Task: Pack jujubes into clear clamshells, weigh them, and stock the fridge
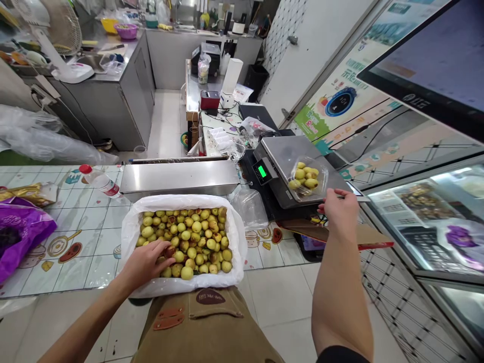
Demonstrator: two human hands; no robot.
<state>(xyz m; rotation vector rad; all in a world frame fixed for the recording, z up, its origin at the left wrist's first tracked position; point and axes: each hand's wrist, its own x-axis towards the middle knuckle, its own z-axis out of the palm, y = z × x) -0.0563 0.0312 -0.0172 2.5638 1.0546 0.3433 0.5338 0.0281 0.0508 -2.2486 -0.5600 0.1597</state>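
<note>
Head view, looking forward and down over my apron [204, 322]. My left grip [145, 262] rests on the near side of a heap of yellow-green jujubes [192, 242], its fingers [164, 248] curled over the fruit. I cannot tell whether it holds one. The heap fills a box lined with a white plastic bag [185, 201], which stands on the table [79, 257] at its near edge. The fruits are small ovals, their long axes pointing every way.

To the right, a clear plastic tray [304, 179] of jujubes sits on the steel pan of a digital scale [298, 151]. The tray's long axis runs across my view, slanting up to the right. My right grip [340, 212] is open and holds nothing; its fingers [336, 197] lie at the scale's front edge, just beside the tray. The scale's readout glows green [262, 171].

An empty clear tray [247, 209] lies on the table between the box and the scale. Behind the box is a steel container [177, 176]. Left of it lie a plastic bottle [100, 180] on its side, with its red cap pointing away from me, and a purple bag [22, 232].
</note>
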